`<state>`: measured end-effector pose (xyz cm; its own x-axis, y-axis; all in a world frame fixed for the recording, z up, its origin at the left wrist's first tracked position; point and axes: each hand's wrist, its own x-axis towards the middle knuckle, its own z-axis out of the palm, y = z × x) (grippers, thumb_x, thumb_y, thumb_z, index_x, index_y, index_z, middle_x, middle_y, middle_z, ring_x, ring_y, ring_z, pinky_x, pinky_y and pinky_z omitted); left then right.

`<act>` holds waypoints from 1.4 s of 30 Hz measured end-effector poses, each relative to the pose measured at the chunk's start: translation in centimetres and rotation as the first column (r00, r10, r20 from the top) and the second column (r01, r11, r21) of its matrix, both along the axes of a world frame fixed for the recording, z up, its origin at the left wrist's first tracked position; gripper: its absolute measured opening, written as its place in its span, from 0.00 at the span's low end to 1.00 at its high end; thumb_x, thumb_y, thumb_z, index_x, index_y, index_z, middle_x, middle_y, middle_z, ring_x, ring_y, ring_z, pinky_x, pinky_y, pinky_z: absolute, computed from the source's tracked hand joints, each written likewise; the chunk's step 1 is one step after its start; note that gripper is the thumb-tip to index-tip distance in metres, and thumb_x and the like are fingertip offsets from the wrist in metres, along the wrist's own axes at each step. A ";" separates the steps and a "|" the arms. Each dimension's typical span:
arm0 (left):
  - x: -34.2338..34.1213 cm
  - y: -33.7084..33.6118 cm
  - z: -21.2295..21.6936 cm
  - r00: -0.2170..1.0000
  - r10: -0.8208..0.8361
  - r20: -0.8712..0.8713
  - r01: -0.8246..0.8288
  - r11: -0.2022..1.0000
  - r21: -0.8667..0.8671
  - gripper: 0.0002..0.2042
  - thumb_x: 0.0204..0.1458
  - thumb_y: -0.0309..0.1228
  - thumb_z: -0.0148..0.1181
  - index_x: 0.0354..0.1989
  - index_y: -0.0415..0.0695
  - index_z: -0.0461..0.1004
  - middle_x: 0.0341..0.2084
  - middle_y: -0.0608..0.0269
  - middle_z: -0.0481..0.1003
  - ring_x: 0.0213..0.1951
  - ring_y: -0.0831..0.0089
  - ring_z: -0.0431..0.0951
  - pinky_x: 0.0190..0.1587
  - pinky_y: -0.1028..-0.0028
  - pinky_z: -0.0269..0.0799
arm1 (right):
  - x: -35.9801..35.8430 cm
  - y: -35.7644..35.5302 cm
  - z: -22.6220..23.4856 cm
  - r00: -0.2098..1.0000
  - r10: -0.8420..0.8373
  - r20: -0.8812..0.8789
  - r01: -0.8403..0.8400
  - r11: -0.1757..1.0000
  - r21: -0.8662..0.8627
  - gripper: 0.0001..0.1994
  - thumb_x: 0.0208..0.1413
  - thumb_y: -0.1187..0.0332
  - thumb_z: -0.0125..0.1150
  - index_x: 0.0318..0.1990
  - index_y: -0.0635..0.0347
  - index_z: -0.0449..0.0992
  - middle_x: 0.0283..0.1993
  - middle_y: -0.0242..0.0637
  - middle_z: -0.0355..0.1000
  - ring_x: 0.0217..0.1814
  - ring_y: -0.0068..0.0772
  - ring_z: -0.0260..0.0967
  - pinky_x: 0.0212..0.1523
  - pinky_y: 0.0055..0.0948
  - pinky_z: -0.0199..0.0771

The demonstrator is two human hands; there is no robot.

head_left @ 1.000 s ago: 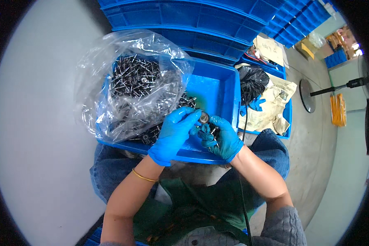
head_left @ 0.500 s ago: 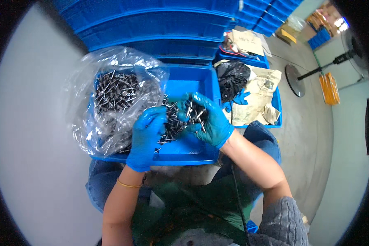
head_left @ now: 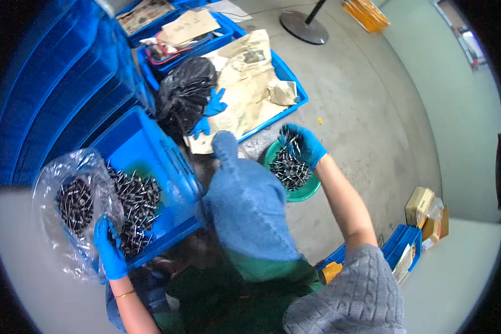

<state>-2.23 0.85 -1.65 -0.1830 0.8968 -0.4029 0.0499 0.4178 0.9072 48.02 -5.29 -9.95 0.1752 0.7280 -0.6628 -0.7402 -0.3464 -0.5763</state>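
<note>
Gripped in my right hand (head_left: 303, 144), in a blue glove, is a clump of small dark-and-silver metal pins. The hand is over the round green basin (head_left: 312, 193), which holds a heap of similar metal pins (head_left: 288, 168). My left hand (head_left: 111, 250), also in a blue glove, is at the near-left side of a blue crate (head_left: 175, 240), by a clear plastic bag (head_left: 49, 222). Its fingers are curled, with dark bits between fingers and thumb that I cannot make out. Loose metal pins (head_left: 136, 209) lie in the crate, and more show inside the bag.
Stacked blue crates (head_left: 55, 94) rise at the left. A blue tray (head_left: 296, 92) with brown paper (head_left: 242, 83), a black plastic bag (head_left: 186, 92) and spare blue gloves (head_left: 214, 104) lies beyond my knee. A stand base (head_left: 304, 28) is farther off; cartons (head_left: 419, 205) stand at right.
The view has swung right, bringing the green basin into sight. My right hand has moved from the crate to above the basin with metal pins; my left hand has stayed near the crate and bag.
</note>
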 end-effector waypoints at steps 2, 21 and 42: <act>0.2 -0.1 -1.5 1.000 0.025 -0.005 -0.026 0.999 -0.045 0.12 0.49 0.37 0.46 0.41 0.48 0.68 0.26 0.77 0.66 0.23 0.88 0.59 0.23 0.86 0.51 | 4.4 -5.2 -9.2 0.991 -0.131 0.020 0.132 0.976 -0.172 0.05 0.47 0.65 0.50 0.26 0.54 0.70 0.27 0.33 0.69 0.26 0.26 0.67 0.20 0.22 0.66; 1.5 0.8 0.7 0.996 0.087 -0.001 -0.087 0.991 -0.101 0.10 0.48 0.36 0.48 0.37 0.47 0.69 0.23 0.76 0.67 0.21 0.89 0.61 0.22 0.87 0.55 | 10.8 -11.8 -16.2 0.983 -0.149 0.103 0.181 0.827 -0.532 0.30 0.47 0.44 0.39 0.53 0.55 0.58 0.56 0.44 0.53 0.55 0.47 0.52 0.50 0.59 0.47; -5.7 2.5 6.7 0.802 0.163 0.574 -0.276 0.954 0.115 0.13 0.52 0.28 0.41 0.45 0.42 0.65 0.27 0.70 0.67 0.23 0.87 0.64 0.19 0.89 0.54 | -33.8 17.9 2.2 -0.449 -0.152 0.880 -0.891 0.001 -0.454 0.12 0.43 0.70 0.50 0.37 0.59 0.71 0.38 0.48 0.67 0.36 0.45 0.67 0.38 0.35 0.68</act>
